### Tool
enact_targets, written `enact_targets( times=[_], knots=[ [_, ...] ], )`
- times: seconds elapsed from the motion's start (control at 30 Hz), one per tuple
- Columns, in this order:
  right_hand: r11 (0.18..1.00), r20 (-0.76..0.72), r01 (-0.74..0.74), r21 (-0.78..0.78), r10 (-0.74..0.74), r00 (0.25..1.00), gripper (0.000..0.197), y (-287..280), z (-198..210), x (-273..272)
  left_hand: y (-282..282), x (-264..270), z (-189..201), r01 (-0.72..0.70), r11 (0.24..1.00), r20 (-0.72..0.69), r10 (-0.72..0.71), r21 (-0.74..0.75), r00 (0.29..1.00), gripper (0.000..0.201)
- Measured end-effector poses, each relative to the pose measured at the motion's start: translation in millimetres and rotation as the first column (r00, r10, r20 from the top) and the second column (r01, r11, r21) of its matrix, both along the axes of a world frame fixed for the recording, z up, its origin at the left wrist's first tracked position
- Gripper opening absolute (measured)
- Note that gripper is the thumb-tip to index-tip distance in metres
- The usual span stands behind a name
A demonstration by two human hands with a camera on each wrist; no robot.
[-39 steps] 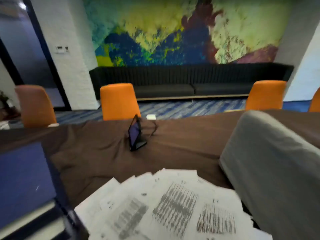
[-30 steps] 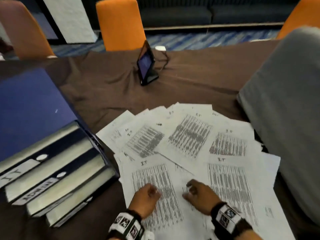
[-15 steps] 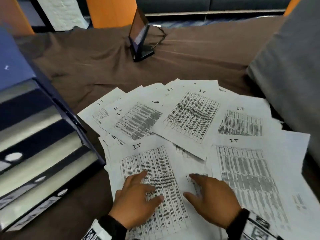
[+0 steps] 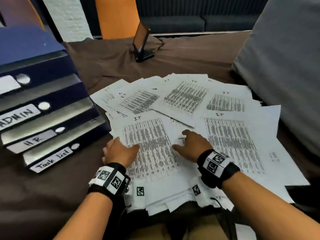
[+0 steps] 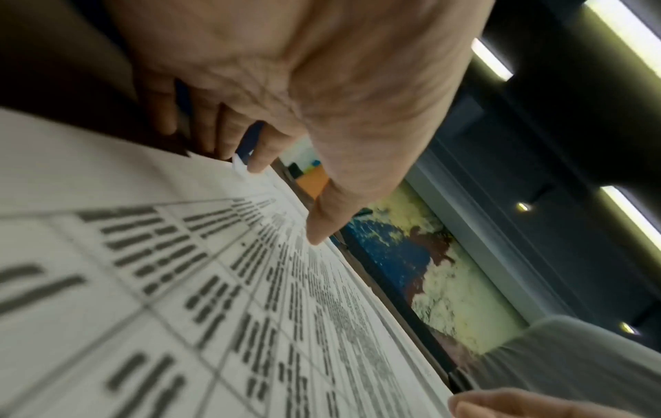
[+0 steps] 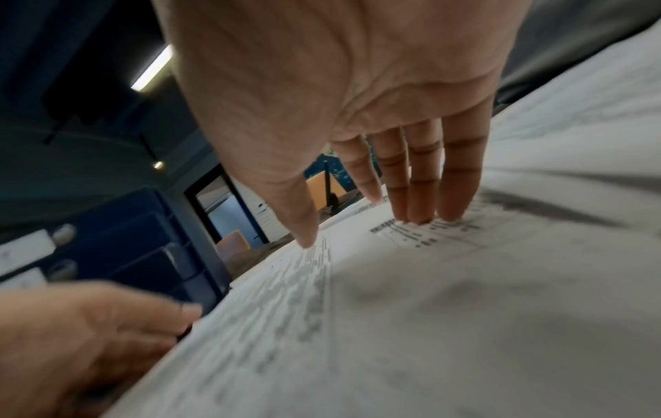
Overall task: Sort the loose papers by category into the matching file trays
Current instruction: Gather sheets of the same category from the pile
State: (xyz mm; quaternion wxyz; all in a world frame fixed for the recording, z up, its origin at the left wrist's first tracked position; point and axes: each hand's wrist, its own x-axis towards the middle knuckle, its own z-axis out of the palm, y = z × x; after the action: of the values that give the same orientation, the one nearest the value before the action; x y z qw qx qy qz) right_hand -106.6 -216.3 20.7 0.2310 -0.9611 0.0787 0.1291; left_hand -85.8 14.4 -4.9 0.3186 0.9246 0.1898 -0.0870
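Several loose printed sheets, most headed "I.T", lie fanned over the brown tablecloth. The nearest sheet lies between my hands. My left hand is at its left edge: the fingers reach down to the edge and the thumb rests on top. My right hand lies flat on the papers, its straight fingers pressing down. At the left stands a blue stack of file trays labelled ADMIN, HR and Task list. The top label is blurred.
A dark tablet on a stand sits behind the papers. A large grey padded chair back crowds the right side. An orange chair stands past the table. Bare brown cloth lies at the near left.
The view has dropped from the room to the table. Both hands came onto the nearest sheet. My left hand has slid left to the sheet's edge.
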Motion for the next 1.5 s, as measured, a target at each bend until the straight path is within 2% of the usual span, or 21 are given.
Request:
enact_targets(
  times=[0.07, 0.17, 0.27, 0.33, 0.43, 0.6, 0.77, 0.9, 1.03, 1.1, 1.23, 1.33, 1.5],
  knots=[
    [0.979, -0.005, 0.112, 0.17, -0.112, 0.994, 0.075, 0.9, -6.6, 8.0, 4.0, -1.9, -1.8, -0.043, 0.997, 0.019, 0.044, -0.061, 0.999, 0.071],
    [0.866, -0.082, 0.246, 0.436, -0.234, 0.969, 0.059, 3.0, -16.9, 20.5, 6.1, 2.2, 1.3, -0.098, 0.974, 0.095, 0.12, -0.206, 0.988, 0.067],
    [0.824, -0.108, 0.247, 0.51, -0.224, 0.969, 0.042, 0.3, -29.1, 31.5, 6.9, 6.7, 3.3, -0.135, 0.944, 0.153, 0.188, -0.301, 0.97, 0.048],
    [0.809, -0.111, 0.233, 0.54, -0.206, 0.972, 0.037, -3.7, -37.6, 39.6, 9.5, 10.4, -2.4, -0.134, 0.943, 0.17, 0.192, -0.303, 0.967, 0.056],
    [0.814, -0.125, 0.196, 0.547, -0.152, 0.98, 0.033, -9.5, -44.7, 45.8, 17.9, 14.0, -8.5, -0.159, 0.933, 0.167, 0.222, -0.324, 0.961, 0.063],
    [0.842, -0.135, 0.157, 0.517, -0.101, 0.986, 0.032, -11.2, -45.8, 53.0, 27.4, 24.1, -16.0, -0.172, 0.922, 0.16, 0.238, -0.346, 0.958, 0.036],
    [0.871, -0.119, 0.148, 0.469, -0.104, 0.987, 0.031, -7.9, -40.8, 53.3, 36.3, 24.6, -19.0, -0.16, 0.914, 0.126, 0.221, -0.374, 0.967, 0.033],
    [0.895, -0.082, 0.129, 0.428, -0.104, 0.991, 0.031, -4.5, -34.8, 46.5, 40.5, 22.2, -18.2, -0.143, 0.912, 0.131, 0.207, -0.384, 0.97, 0.022],
    [0.913, -0.056, 0.11, 0.393, -0.096, 0.994, 0.03, -2.2, -32.4, 42.8, 46.2, 17.8, -16.8, -0.188, 0.891, 0.157, 0.273, -0.412, 0.949, 0.018],
    [0.911, -0.064, 0.105, 0.398, -0.087, 0.994, 0.029, -2.3, -31.7, 41.3, 47.4, 13.7, -15.5, -0.187, 0.896, 0.147, 0.265, -0.403, 0.953, 0.017],
    [0.903, -0.077, 0.068, 0.424, -0.039, 0.996, 0.028, -7.2, -37.2, 44.5, 42.5, 11.1, -13.1, -0.149, 0.894, 0.119, 0.218, -0.423, 0.969, 0.033],
    [0.881, -0.1, 0.044, 0.471, 0.004, 0.995, 0.026, -13.0, -40.2, 46.1, 43.4, 10.5, -13.2, -0.146, 0.901, 0.103, 0.204, -0.408, 0.973, 0.025],
    [0.832, -0.243, 0.043, 0.553, 0.111, 0.964, 0.025, -20.0, -32.6, 53.6, 43.8, 12.6, -8.4, -0.139, 0.881, 0.072, 0.192, -0.453, 0.979, 0.021]
  ],
)
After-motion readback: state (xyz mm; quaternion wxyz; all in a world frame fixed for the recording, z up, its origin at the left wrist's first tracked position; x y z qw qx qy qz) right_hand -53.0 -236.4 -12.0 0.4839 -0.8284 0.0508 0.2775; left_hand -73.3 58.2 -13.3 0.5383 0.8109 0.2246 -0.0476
